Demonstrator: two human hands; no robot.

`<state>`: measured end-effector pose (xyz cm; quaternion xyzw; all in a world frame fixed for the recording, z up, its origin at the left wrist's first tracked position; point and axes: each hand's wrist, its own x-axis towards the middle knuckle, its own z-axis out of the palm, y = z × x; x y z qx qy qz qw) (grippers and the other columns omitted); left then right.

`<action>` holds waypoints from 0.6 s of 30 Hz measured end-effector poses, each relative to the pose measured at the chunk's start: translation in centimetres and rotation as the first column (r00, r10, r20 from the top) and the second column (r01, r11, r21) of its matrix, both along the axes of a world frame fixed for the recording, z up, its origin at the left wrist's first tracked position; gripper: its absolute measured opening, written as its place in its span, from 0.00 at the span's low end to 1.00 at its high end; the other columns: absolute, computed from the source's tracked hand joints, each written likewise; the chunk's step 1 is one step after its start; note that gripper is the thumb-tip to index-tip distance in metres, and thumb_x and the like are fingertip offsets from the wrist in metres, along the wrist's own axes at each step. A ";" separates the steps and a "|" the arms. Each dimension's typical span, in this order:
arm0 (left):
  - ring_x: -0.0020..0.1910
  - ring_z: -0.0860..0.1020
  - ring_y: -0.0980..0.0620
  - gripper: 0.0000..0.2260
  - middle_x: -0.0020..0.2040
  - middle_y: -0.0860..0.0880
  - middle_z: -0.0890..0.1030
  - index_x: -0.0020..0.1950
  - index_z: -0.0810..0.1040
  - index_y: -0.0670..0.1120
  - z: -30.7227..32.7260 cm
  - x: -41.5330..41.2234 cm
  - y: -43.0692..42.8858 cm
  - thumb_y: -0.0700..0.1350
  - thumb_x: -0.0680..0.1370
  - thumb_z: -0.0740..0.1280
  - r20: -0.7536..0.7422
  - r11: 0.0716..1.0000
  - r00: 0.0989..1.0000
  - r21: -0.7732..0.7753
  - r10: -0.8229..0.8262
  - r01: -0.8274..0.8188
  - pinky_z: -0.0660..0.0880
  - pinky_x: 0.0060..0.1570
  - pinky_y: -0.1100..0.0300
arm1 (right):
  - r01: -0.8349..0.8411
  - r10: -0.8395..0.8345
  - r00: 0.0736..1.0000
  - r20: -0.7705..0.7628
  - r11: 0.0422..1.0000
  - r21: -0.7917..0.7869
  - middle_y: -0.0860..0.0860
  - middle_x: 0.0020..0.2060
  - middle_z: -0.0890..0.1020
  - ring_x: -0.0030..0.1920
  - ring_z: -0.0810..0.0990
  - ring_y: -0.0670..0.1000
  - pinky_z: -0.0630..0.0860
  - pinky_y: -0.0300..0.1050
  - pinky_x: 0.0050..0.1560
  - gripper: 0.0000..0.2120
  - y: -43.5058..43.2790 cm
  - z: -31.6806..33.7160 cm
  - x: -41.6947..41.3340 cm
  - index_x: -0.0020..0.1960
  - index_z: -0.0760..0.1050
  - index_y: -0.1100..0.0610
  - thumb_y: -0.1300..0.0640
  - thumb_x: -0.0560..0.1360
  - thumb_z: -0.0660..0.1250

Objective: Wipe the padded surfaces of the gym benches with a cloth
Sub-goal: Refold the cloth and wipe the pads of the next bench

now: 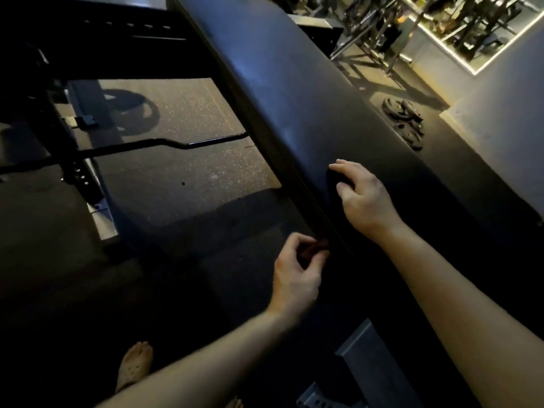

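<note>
Head view, dim gym. Any markings on the equipment were too dark to read.

Speckled rubber floor [182, 160] filled the left and lower field. A long black bench pad [294, 92] ran diagonally from the top centre to the lower right; its vinyl was smooth with a faint blue sheen toward the far end. A dark machine frame [88, 60] stood on the left. A lit mirror wall [471, 28] was at the upper right. A bent curl bar [182, 144] lay on the floor, its right end hidden behind the pad edge. Stacked weight plates [404, 120] lay on the floor right of the pad.

The right hand [365, 198] rested on the pad, thumb and fingers curled onto a dark cloth [334, 184] whose outline barely separated from the vinyl. The left hand [297, 275] was at the pad's near edge, fingers curled, pinching a small reddish-brown object [319, 245]; I could not identify it. A bare foot [135, 363] stood on the floor, lower left.
</note>
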<state>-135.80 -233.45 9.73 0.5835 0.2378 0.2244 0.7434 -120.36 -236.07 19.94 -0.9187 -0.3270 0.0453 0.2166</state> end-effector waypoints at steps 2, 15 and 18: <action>0.41 0.79 0.58 0.08 0.41 0.52 0.81 0.47 0.78 0.48 -0.4 1.1 1.9 0.37 0.77 0.74 -0.002 0.994 0.999 0.105 0.044 -0.043 0.76 0.46 0.63 | -0.066 0.067 0.997 0.032 0.997 -0.032 0.53 0.70 0.76 0.72 0.72 0.50 0.60 0.34 0.71 0.19 -2.8 0.9 0.1 0.70 0.76 0.59 0.65 0.80 0.64; 0.44 0.80 0.59 0.09 0.45 0.52 0.83 0.52 0.82 0.45 -0.9 1.8 -2.8 0.34 0.75 0.71 0.055 0.899 0.927 0.225 0.372 -0.375 0.79 0.51 0.60 | -0.287 0.290 0.954 0.071 0.957 -0.044 0.52 0.73 0.73 0.74 0.70 0.49 0.58 0.33 0.75 0.22 -13.5 -1.1 -1.6 0.72 0.75 0.58 0.58 0.79 0.60; 0.51 0.83 0.56 0.12 0.50 0.53 0.85 0.55 0.82 0.46 -0.8 -2.6 -9.9 0.34 0.75 0.71 0.065 0.967 0.985 0.192 0.160 -0.170 0.78 0.55 0.63 | -0.289 0.288 0.953 0.095 0.957 -0.007 0.52 0.73 0.74 0.73 0.71 0.51 0.64 0.48 0.76 0.22 -13.4 -1.6 -1.6 0.71 0.76 0.58 0.57 0.78 0.59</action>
